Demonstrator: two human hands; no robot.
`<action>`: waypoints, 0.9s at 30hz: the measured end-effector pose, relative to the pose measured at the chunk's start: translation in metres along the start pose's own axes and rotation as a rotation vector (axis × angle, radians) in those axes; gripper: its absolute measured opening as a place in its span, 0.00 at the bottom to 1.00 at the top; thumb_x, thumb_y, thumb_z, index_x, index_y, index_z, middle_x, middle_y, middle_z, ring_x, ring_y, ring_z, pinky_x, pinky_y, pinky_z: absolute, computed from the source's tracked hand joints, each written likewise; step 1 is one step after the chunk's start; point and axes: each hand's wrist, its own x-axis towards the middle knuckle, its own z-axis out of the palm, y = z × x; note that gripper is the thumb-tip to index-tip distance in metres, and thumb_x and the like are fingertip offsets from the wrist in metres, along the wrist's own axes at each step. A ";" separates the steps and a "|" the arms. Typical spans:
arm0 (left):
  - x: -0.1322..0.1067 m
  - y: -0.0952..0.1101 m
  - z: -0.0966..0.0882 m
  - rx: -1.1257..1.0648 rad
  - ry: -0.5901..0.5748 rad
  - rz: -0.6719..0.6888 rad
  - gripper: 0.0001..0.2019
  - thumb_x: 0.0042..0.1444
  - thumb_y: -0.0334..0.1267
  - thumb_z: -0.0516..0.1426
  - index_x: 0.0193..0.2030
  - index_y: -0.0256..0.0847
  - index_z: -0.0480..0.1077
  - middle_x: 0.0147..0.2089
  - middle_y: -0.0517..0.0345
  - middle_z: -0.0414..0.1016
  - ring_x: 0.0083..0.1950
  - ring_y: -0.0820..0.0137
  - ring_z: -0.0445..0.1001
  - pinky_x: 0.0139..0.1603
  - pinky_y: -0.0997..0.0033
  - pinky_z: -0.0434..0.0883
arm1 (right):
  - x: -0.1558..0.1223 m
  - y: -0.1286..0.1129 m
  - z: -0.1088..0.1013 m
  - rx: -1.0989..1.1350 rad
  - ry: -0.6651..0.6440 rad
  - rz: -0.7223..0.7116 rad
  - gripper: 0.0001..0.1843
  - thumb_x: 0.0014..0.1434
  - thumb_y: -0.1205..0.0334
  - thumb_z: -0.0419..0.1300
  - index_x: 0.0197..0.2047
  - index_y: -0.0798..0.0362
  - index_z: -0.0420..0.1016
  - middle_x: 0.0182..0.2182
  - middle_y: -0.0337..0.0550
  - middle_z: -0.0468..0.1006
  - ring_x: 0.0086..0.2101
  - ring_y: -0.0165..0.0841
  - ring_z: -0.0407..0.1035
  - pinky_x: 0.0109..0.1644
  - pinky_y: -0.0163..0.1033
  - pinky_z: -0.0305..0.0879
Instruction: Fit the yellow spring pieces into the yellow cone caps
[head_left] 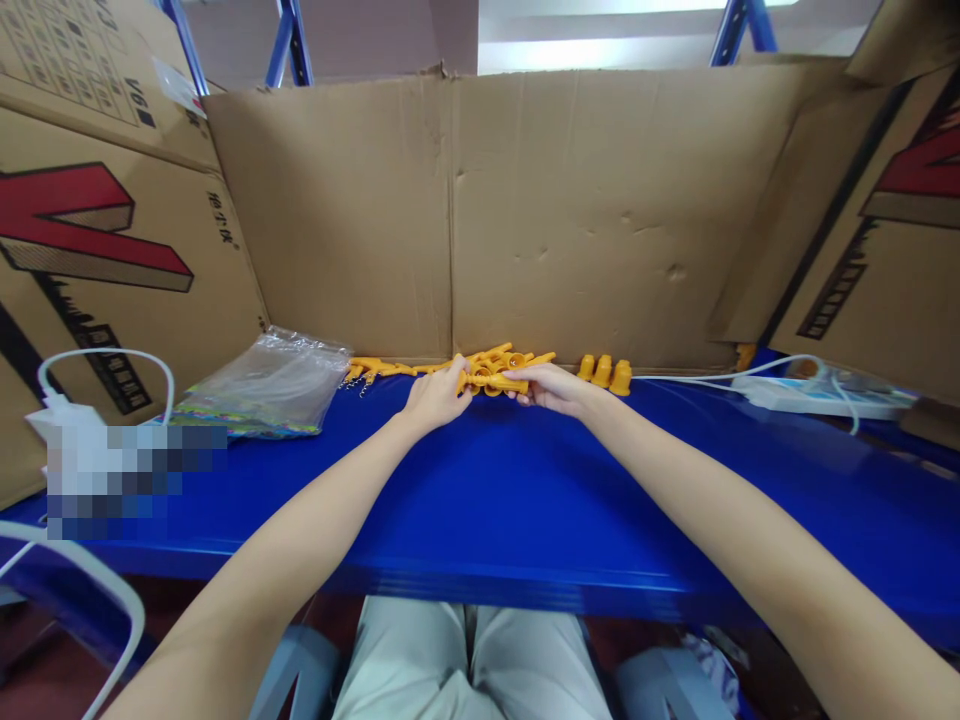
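Observation:
Both my arms reach forward over the blue table (pixel 525 500). My left hand (pixel 436 396) and my right hand (pixel 550 386) each pinch an end of an orange plastic part (pixel 496 382), held between them just above the table. Right behind it lies a heap of similar orange plastic parts (pixel 487 358) along the foot of the cardboard wall (pixel 480 210). Three small orange caps (pixel 604 373) stand upright just right of my right hand.
A clear plastic bag (pixel 270 385) with colourful contents lies at the left. A white charger with cable (pixel 67 405) sits at the far left. A white power strip (pixel 817 395) with cables lies at the right. Cardboard boxes (pixel 90 230) enclose both sides.

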 end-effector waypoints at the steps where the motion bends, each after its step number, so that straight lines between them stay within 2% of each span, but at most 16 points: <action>1: 0.000 0.000 0.000 0.001 0.002 -0.010 0.14 0.59 0.42 0.50 0.51 0.44 0.58 0.44 0.51 0.77 0.45 0.60 0.77 0.42 0.65 0.69 | 0.000 -0.002 0.000 -0.014 -0.001 0.002 0.05 0.57 0.66 0.62 0.30 0.56 0.75 0.22 0.41 0.74 0.21 0.25 0.64 0.21 0.29 0.59; 6: 0.004 0.000 0.001 -0.003 0.033 -0.061 0.18 0.60 0.44 0.51 0.56 0.44 0.58 0.48 0.50 0.76 0.47 0.60 0.76 0.45 0.65 0.69 | 0.003 -0.020 -0.001 -0.103 -0.024 -0.020 0.05 0.56 0.66 0.62 0.30 0.58 0.77 0.22 0.43 0.75 0.21 0.25 0.64 0.24 0.30 0.61; 9: 0.004 -0.009 0.003 -0.025 0.078 -0.051 0.26 0.61 0.46 0.51 0.64 0.47 0.51 0.55 0.49 0.72 0.49 0.60 0.75 0.46 0.64 0.69 | 0.008 -0.039 -0.006 -0.143 0.015 -0.079 0.04 0.55 0.67 0.63 0.29 0.58 0.77 0.24 0.44 0.76 0.22 0.25 0.65 0.26 0.32 0.64; 11: 0.003 -0.020 0.004 -0.044 0.085 -0.031 0.32 0.60 0.47 0.52 0.69 0.49 0.43 0.59 0.49 0.68 0.50 0.60 0.75 0.47 0.64 0.69 | 0.016 -0.051 -0.011 -0.154 0.147 -0.148 0.03 0.53 0.70 0.64 0.28 0.58 0.76 0.26 0.45 0.77 0.22 0.25 0.65 0.28 0.33 0.66; 13: 0.002 -0.031 0.005 -0.056 0.059 -0.057 0.34 0.60 0.47 0.52 0.70 0.48 0.41 0.56 0.49 0.71 0.50 0.60 0.75 0.47 0.64 0.69 | 0.026 -0.059 -0.018 -0.159 0.325 -0.250 0.02 0.53 0.72 0.62 0.29 0.58 0.75 0.27 0.44 0.76 0.23 0.25 0.66 0.31 0.34 0.68; 16: 0.004 -0.040 0.008 -0.056 -0.027 -0.129 0.26 0.60 0.44 0.51 0.65 0.44 0.54 0.46 0.52 0.77 0.47 0.60 0.76 0.45 0.64 0.70 | 0.041 -0.059 -0.029 -0.262 0.614 -0.441 0.08 0.53 0.72 0.59 0.38 0.59 0.75 0.30 0.44 0.76 0.27 0.28 0.70 0.38 0.37 0.70; 19: 0.005 -0.038 0.011 -0.029 -0.072 -0.122 0.20 0.60 0.42 0.51 0.58 0.44 0.62 0.41 0.53 0.78 0.44 0.61 0.77 0.43 0.65 0.70 | 0.052 -0.045 -0.036 -0.573 0.825 -0.589 0.15 0.50 0.72 0.58 0.42 0.59 0.76 0.35 0.48 0.78 0.37 0.36 0.72 0.47 0.45 0.68; 23: 0.006 -0.031 0.015 0.002 -0.079 -0.074 0.17 0.59 0.42 0.51 0.53 0.44 0.67 0.40 0.53 0.79 0.43 0.61 0.77 0.43 0.65 0.70 | 0.062 -0.021 -0.032 -0.859 0.848 -0.730 0.18 0.50 0.73 0.53 0.44 0.58 0.76 0.43 0.53 0.77 0.44 0.41 0.71 0.54 0.48 0.64; 27: 0.005 -0.031 0.017 0.018 -0.089 -0.064 0.16 0.58 0.41 0.50 0.52 0.44 0.68 0.39 0.54 0.79 0.43 0.61 0.77 0.43 0.65 0.70 | 0.067 -0.008 -0.017 -1.033 0.743 -0.875 0.21 0.53 0.73 0.49 0.48 0.56 0.74 0.49 0.52 0.75 0.49 0.40 0.68 0.56 0.47 0.62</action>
